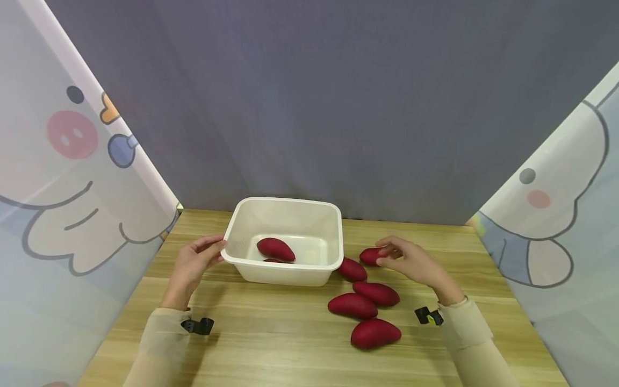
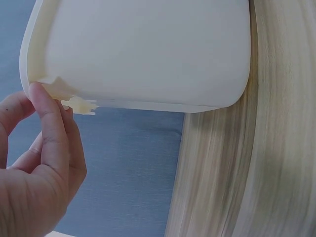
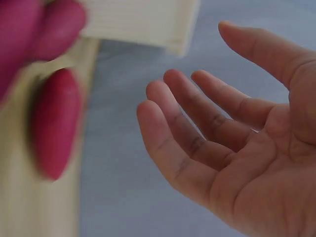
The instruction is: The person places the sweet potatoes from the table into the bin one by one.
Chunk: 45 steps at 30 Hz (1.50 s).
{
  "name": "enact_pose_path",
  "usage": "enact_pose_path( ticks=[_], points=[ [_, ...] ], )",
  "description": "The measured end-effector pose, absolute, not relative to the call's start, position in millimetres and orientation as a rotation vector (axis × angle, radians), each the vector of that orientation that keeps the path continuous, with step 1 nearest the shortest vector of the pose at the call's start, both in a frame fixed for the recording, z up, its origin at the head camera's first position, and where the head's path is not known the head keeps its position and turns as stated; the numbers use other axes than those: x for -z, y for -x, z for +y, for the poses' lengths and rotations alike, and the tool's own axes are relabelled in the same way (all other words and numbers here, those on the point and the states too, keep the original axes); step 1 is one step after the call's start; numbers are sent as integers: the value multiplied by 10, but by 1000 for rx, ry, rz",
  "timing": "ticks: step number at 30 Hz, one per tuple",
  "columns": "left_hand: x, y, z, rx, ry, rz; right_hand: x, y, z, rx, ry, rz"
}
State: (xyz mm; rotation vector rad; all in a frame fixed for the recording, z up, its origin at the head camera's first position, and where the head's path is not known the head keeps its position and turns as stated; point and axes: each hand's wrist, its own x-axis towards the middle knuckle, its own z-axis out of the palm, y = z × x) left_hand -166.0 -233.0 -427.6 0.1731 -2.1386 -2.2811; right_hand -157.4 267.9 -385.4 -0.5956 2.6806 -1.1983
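Observation:
My left hand (image 1: 191, 264) pinches the left rim of a white plastic tub (image 1: 290, 274) between thumb and fingers; the left wrist view shows the grip (image 2: 52, 133) close up. Inside the tub lie a dark red sweet potato (image 1: 275, 248) and part of another, mostly hidden by the front wall. To the right, my right hand (image 1: 411, 263) hovers over a sweet potato (image 1: 369, 256), partly covering it in the head view. In the right wrist view its fingers (image 3: 163, 133) are spread and loosely bent, apart from the nearest sweet potato (image 3: 56, 123).
More sweet potatoes lie on the wooden table (image 1: 271, 333) right of the tub: one against its corner (image 1: 353, 270), others nearer the front (image 1: 376, 334). A grey curtain (image 1: 309, 107) hangs behind, with cartoon-printed cloths (image 1: 43, 226) at both sides.

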Motion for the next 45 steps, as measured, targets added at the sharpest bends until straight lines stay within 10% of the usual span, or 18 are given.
enact_pose_path(
  ticks=[14, 45],
  points=[
    [4278, 1641, -2322, 2301, -197, -2114, 4739, 1292, 3181, 1480, 361, 2340],
    [4268, 1643, -2328, 2277, -203, -2152, 4985, 1203, 3213, 1730, 231, 2149]
  ],
)
